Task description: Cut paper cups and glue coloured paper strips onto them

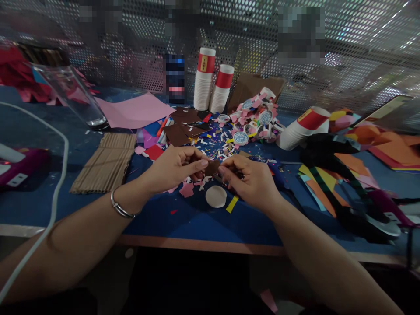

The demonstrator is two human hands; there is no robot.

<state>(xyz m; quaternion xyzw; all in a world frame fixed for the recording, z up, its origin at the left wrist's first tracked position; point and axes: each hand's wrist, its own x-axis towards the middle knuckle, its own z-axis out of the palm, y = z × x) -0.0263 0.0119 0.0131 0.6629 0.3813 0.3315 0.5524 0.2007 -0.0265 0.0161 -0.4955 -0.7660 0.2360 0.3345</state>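
Note:
Between my two hands is a small piece of dark brown paper point(214, 166), pinched from both sides above the table. My left hand point(179, 168) grips its left end with thumb and fingers. On the right end, my right hand point(246, 177) pinches it the same way. Just below lies a round pale disc point(215, 197), flat on the blue table, with a yellow paper strip point(232, 204) beside it. Pink paper scraps point(187, 189) are scattered under my left hand. Larger brown paper sheets point(187, 122) lie farther back.
Stacked paper cups point(203, 83) stand at the back; another stack point(303, 129) leans at right. A heap of decorated paper pieces point(257, 118) sits mid-back. Corrugated cardboard point(105, 162) and a tilted-looking glass jar point(72, 94) are left. A white cable point(62, 175) crosses over my left forearm.

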